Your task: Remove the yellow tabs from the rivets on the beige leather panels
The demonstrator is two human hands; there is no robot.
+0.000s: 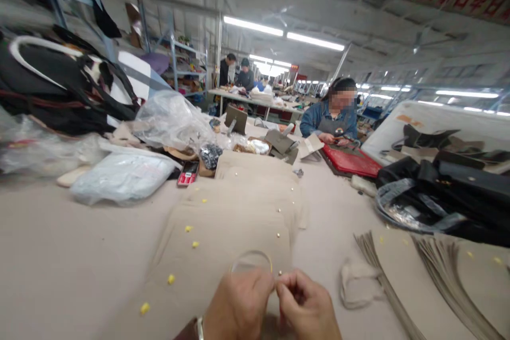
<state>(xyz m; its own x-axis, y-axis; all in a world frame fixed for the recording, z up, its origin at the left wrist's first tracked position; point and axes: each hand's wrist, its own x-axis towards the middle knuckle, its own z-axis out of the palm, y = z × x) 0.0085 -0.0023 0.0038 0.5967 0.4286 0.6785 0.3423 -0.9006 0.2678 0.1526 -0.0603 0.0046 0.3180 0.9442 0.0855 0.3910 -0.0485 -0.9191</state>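
My left hand (241,300) is closed, low in the middle of the view. A thin, pale ring with a yellowish edge (271,262), like a narrow tape roll, rises from behind its fingers. Beside it, my right hand (306,305) is pinched shut, its fingertips nearly touching the left thumb; what they pinch is too small to make out. Under and beyond both hands lie overlapping beige sheets (235,218), with small metal studs (278,235) along the right side and yellow tabs (171,279) along the left.
On the right lie fanned stacks of beige pieces (402,260), a beige strip loop (345,281) and black bags (470,191). Plastic-wrapped packets (123,175) and a red-black box (187,174) sit at left. Across the table, a person (330,117) works at a red board (350,159).
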